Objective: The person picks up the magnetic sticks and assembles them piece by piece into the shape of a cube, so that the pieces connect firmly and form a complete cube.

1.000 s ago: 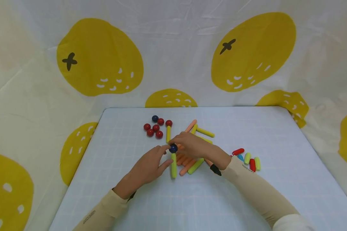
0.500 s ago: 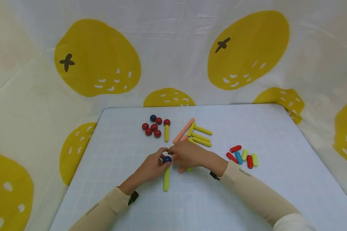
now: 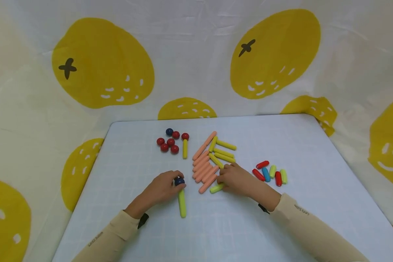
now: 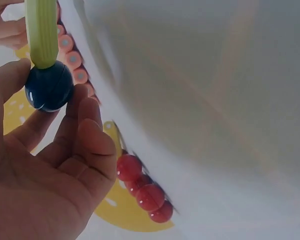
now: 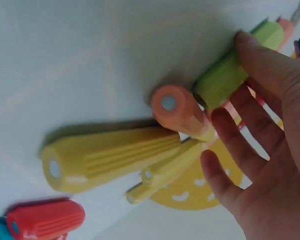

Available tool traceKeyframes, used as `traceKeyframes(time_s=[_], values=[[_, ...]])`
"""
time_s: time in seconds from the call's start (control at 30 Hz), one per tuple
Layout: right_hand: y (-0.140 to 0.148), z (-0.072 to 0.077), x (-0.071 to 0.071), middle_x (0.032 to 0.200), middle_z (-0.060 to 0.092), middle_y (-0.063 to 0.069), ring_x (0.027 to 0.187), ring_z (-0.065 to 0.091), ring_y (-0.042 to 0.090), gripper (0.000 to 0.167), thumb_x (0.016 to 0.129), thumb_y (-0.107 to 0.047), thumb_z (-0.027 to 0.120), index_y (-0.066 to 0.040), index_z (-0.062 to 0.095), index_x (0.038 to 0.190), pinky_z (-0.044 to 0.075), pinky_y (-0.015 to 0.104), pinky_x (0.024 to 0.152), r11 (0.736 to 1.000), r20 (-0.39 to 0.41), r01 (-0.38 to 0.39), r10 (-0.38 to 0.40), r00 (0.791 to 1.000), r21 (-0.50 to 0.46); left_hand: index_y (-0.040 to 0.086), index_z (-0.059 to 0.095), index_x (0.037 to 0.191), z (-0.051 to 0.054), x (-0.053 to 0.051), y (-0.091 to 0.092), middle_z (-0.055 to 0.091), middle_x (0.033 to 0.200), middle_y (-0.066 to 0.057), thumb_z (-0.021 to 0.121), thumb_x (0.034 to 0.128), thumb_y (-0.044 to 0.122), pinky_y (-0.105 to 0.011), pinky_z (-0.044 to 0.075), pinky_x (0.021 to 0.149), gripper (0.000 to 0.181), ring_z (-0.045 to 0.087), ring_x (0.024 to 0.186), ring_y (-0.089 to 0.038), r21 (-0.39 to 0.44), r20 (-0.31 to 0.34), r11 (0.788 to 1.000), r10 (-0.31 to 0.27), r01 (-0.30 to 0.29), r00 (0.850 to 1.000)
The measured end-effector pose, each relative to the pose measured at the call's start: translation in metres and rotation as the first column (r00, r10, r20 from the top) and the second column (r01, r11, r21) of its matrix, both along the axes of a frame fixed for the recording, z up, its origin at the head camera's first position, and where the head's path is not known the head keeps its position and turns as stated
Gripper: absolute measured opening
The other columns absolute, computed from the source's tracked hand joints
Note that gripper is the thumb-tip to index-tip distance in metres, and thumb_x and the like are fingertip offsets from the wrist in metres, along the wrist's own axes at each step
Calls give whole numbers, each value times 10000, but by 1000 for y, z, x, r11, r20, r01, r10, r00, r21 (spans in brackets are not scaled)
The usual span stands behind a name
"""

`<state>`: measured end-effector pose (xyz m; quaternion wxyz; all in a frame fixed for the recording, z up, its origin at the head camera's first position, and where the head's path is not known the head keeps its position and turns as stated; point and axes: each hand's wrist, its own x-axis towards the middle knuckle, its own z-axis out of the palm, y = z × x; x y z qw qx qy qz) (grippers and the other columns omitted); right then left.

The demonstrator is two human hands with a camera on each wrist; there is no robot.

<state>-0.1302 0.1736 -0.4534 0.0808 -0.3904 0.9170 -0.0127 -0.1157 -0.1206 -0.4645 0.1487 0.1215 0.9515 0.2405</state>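
Note:
My left hand (image 3: 163, 187) pinches a dark blue ball (image 3: 179, 181) between thumb and fingers. A ribbed light green stick (image 3: 182, 205) joins the ball and points toward me; the left wrist view shows the green stick (image 4: 41, 32) meeting the ball (image 4: 49, 87). To the right, my right hand (image 3: 239, 182) is at a second light green stick (image 3: 216, 188), partly covered by the fingers. In the right wrist view, the thumb lies along this green stick (image 5: 225, 82) with fingers on its other side. Several orange sticks (image 3: 203, 171) lie beside it.
Yellow sticks (image 3: 226, 145) lie behind my right hand. Red balls (image 3: 171, 142) and another blue ball (image 3: 169, 131) sit at the back left, near a red ball (image 3: 185, 136) on a yellow stick (image 3: 185, 149). Short red, blue and green pieces (image 3: 266, 174) lie right.
My left hand has taken hold of the blue ball and moved it left with its green stick. My right hand has left the ball and moved right to the other green stick.

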Motion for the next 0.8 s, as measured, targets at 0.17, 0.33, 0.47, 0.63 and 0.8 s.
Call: traceKeyframes(time_s=[0.17,0.33,0.47,0.63,0.8], values=[[-4,5,7,916,677,-68,930,558,167,182,883,-317,806,-219,756,1027,483,434,950,1000,-12,19,-19,1000,6,177,686,1223,-2,3,0,704,1130,5,742,933,366,-386,555,924,350,607,986,-147,-16,-13,998,-69,69,998],[-23,13,13,900,694,-86,912,580,152,183,880,-338,805,-215,755,1005,503,426,910,996,-54,12,-17,998,-93,152,687,1208,-2,11,6,714,1104,-17,743,929,382,-380,560,906,366,623,990,-154,-38,-62,984,-175,173,983],[-43,13,16,925,705,-108,890,565,133,161,899,-349,781,-240,755,1015,481,408,913,996,-86,-44,37,996,-76,151,685,1185,-2,16,10,699,1015,15,732,935,397,-301,540,799,354,589,894,-114,-50,-103,974,-226,222,969],[-54,10,22,984,732,-131,878,572,125,156,902,-373,775,-267,765,1016,482,360,865,997,-128,-76,72,989,-32,130,676,1122,-4,23,12,648,917,31,735,940,335,-242,474,701,280,533,794,-93,1,-111,973,-230,231,967],[-57,7,28,968,719,-123,936,607,122,167,894,-378,785,-259,761,1009,508,381,899,995,-133,-88,81,988,-41,157,706,1153,-11,26,13,633,895,43,729,946,333,-222,455,671,273,518,753,-76,-24,-116,960,-279,278,953]])
